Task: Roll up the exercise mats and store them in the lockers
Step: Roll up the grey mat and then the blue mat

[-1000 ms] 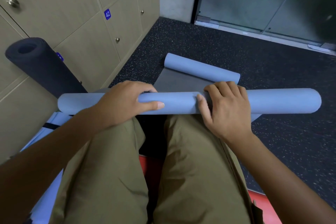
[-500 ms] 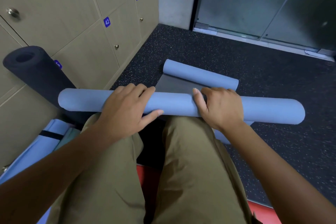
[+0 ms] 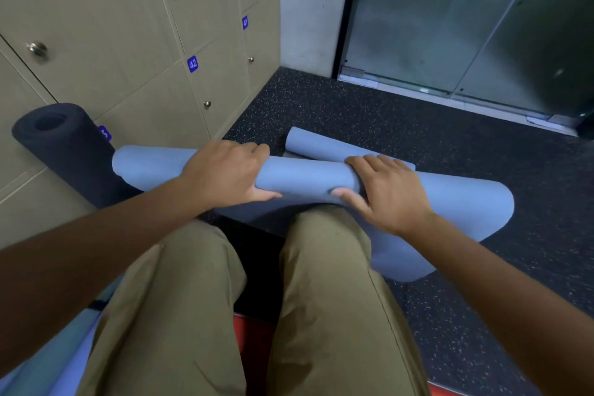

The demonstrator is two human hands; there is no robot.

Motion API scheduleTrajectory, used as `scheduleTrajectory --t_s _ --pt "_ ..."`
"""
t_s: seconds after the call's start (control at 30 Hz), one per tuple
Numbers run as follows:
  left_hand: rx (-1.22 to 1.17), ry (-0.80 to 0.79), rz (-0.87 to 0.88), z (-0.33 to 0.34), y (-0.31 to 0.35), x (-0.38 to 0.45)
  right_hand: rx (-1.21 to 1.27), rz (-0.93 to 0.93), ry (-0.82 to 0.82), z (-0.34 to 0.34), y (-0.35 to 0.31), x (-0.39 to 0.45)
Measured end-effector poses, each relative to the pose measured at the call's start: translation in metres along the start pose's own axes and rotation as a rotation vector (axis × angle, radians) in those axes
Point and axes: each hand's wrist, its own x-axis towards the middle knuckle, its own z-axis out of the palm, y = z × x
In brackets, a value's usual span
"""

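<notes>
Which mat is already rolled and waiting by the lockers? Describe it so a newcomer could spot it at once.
Start at the beige lockers along the left wall. Leaning against them, just under the door numbered 42, is the dark mat, rolled tight with its open end pointing up. It is the only navy one; the blue mat beside it lies across the floor under both hands.

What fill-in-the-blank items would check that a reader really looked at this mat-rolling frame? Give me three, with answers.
1. Both the left hand and the right hand grip the ____-coloured mat roll.
2. The rolled dark mat leans against the ____.
3. Of the two locker number tags that can be read, the tag nearer the person reads ____.

Answers: blue; lockers; 42
</notes>
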Motion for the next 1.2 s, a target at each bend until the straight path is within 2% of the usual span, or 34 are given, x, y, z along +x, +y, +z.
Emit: scheduleTrajectory --t_s 0.1,0.23,0.37,0.53,0.8,0.93,1.1,1.2 --pt "0.028 -0.072 -0.054 -0.013 -0.011 0.018 -0.101 -0.044 -0.069 -0.011 0.02 0.01" --pt "0.09 -0.085 -0.133 -0.049 -0.023 0.048 -0.133 -0.023 -0.113 -0.049 0.035 0.046" --pt "0.119 -0.076 -0.186 -0.106 -0.041 0.073 -0.148 0.019 -0.006 -0.108 0.039 0.085" --pt "0.136 0.005 -0.26 -0.189 -0.065 0.084 -0.268 -0.017 0.151 -0.195 0.031 0.113" --pt "0.147 0.149 -0.312 -0.331 -0.077 0.053 -0.322 -0.056 0.37 -0.331 -0.014 0.086" --pt "0.173 0.147 -0.292 -0.357 -0.057 0.01 -0.312 -0.072 0.375 -0.344 -0.044 0.038" --pt "0.13 0.027 -0.283 -0.351 -0.015 -0.054 -0.297 -0.15 0.388 -0.312 -0.085 -0.031" --pt "0.085 -0.063 -0.268 -0.341 0.01 -0.089 -0.241 -0.196 0.327 -0.292 -0.111 -0.063"
